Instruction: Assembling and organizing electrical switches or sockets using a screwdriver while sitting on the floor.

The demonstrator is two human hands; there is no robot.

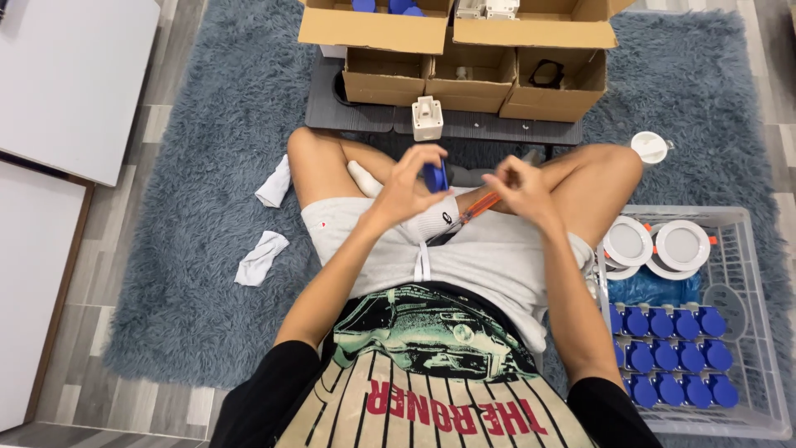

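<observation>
Above the lap, left hand [406, 187] pinches a blue cap [435, 176]; right hand [518, 189] grips an orange-handled screwdriver [474, 211], apart.

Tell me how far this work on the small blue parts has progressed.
Done: rows of blue plastic parts fill the clear plastic crate. In hand: the left hand holds one small blue part; the right hand works an orange-handled screwdriver. Left: more blue pieces in the open cardboard boxes.
</observation>
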